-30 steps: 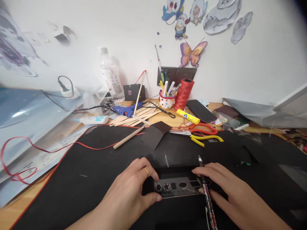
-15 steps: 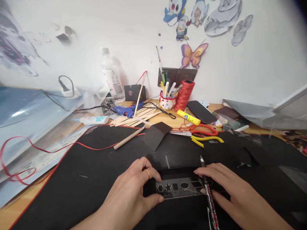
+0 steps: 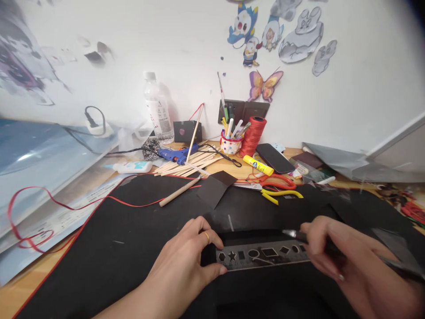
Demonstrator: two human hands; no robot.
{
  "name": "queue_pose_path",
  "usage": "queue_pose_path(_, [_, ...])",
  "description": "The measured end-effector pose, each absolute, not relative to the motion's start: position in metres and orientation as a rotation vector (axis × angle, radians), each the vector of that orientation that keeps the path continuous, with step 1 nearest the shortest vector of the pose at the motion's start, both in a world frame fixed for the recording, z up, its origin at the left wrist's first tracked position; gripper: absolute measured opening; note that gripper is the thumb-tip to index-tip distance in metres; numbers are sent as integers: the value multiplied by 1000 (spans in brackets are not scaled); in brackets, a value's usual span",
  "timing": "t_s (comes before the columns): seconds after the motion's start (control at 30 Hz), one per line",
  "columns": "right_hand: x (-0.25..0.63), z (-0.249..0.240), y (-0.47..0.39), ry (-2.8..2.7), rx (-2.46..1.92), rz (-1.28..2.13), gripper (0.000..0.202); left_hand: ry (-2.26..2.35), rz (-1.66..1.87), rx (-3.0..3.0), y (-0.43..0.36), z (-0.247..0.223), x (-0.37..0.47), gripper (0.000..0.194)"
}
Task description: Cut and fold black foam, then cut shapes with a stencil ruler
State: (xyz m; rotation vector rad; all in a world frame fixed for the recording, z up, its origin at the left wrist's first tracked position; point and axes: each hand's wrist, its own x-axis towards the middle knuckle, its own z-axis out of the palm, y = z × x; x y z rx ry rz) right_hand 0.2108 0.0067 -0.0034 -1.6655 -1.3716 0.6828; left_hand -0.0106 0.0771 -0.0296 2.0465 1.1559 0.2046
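My left hand grips the left end of a clear stencil ruler, thumb below and fingertips above. The ruler has cut-out shapes and lies on black paper on the black mat. At its right end is my right hand, fingers closed round a dark pen-like tool. The tool's metal tip points left, over the ruler's upper edge. Motion blurs the right hand somewhat.
Beyond the hands lie a folded black paper piece, a wooden-handled tool, scissors and yellow-handled pliers. Farther back are a blue glue gun, wooden sticks, a glue stick and a red thread spool.
My right hand has shifted right and turned over, closing round the tool, which now lies nearly level. More of the ruler shows. The left hand stays in place.
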Motion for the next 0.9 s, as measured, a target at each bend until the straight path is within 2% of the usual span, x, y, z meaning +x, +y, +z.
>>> queue_pose_path(0.13, [178, 4, 17, -1021, -1582, 1114, 32, 1169, 217, 2036, 77, -30, -10, 18])
queue_pose_path(0.23, [167, 5, 23, -915, -1486, 1226, 26, 1169, 223, 2040, 75, -29, -10, 19])
queue_pose_path(0.37, [168, -1, 27, -888, -1471, 1153, 31, 1190, 232, 2047, 72, -30, -9, 19])
queue_pose_path(0.5, [168, -9, 30, -974, -1561, 1136, 23, 1216, 233, 2052, 72, -30, -7, 18])
queue_pose_path(0.7, [165, -16, 35, -1202, -1639, 1183, 23, 1225, 235, 2081, 72, -29, -7, 17])
queue_pose_path(0.9, [167, -30, 35, -1422, -1695, 1065, 21, 1219, 258, 2133, 72, -33, -6, 17])
